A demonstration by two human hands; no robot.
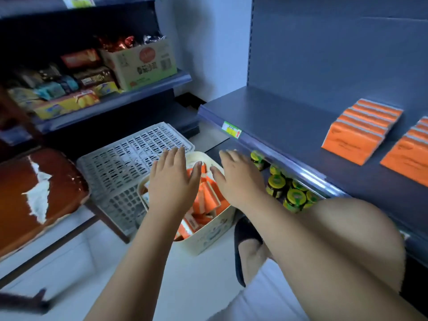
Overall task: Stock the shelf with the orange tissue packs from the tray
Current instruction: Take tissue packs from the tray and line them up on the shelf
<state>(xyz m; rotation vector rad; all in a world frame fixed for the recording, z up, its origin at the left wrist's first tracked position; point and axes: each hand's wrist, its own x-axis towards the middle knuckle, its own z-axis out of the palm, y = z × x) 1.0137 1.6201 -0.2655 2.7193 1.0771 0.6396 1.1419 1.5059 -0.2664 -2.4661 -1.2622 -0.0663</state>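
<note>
A: where's everything?
B: cream plastic tray [208, 237] on the white tiled floor [69, 262], centre, full of orange tissue packs [208, 195]. more stacked on the grey metal shelf [289, 117] at 3 o'clock. left hand [172, 179] and right hand [238, 177] spread flat above the tray, gripping nothing.

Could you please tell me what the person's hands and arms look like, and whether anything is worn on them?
Both hands are bare: the left hand and the right hand show no gloves, rings or bracelets. The forearms are uncovered as far as the picture reaches, with no sleeve, cuff or wristwatch in view. No tattoos or other markings can be made out.
</note>
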